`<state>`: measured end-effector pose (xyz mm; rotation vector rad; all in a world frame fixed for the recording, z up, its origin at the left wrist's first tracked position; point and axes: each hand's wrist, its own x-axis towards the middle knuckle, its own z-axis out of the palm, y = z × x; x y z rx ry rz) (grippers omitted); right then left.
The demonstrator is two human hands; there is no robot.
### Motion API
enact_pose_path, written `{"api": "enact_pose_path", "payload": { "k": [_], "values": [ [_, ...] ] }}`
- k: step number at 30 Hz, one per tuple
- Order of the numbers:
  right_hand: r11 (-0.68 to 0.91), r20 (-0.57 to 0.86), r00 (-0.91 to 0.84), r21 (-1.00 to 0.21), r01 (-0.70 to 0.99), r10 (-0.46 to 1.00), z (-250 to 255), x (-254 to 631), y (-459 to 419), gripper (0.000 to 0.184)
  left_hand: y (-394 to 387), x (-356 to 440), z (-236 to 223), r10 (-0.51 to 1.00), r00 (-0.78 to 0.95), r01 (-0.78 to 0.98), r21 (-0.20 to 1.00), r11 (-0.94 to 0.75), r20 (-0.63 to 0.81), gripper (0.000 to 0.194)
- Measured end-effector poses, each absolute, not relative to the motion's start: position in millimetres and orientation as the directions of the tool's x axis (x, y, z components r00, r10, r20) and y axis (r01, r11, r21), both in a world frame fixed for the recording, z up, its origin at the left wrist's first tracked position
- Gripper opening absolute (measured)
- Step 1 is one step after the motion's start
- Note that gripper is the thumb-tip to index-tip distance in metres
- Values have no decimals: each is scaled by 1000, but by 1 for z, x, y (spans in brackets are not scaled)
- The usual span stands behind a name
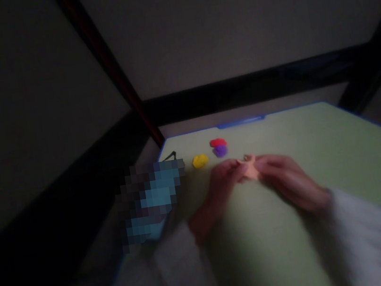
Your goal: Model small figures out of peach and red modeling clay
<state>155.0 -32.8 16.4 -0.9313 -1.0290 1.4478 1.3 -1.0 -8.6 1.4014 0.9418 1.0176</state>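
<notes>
Between my two hands is a piece of soft peach-coloured modelling clay (251, 170), pulled into an uneven, flattened shape. My left hand (222, 179) pinches its left side, and my right hand (285, 179) pinches the right side with thumb and fingers. Both hands are held over the pale green table (263, 247). Beyond them lie a yellow lump of clay (200, 161), a purple lump (220, 151) and a red lump (218, 142). The purple and red lumps touch or overlap; the yellow one sits apart to their left.
A light-blue item (158, 193), blurred by pixels, lies along the table's left edge with a thin dark piece (169, 156) at its far end. A blue strip (241, 121) is on the far edge. Behind the table stands a dim wall (230, 22).
</notes>
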Motion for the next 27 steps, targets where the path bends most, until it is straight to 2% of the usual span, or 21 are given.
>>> {"api": "enact_pose_path", "payload": {
  "k": [8,13,19,27],
  "values": [
    [-75,-49,-80,-928,-365,996,17,154,-34,16,-6,2,-2,942,327,50,994,-101,80,18],
    [2,33,-97,-953,-302,995,17,153,-34,14,-7,6,-1,940,335,59,994,-96,71,16],
    [14,33,-70,-967,-254,997,17,154,-34,12,-8,7,3,946,318,44,996,-81,63,16],
    [-53,-22,-112,-959,-279,993,18,152,-35,16,-5,4,2,970,209,74,987,-145,127,17]
  ]
}}
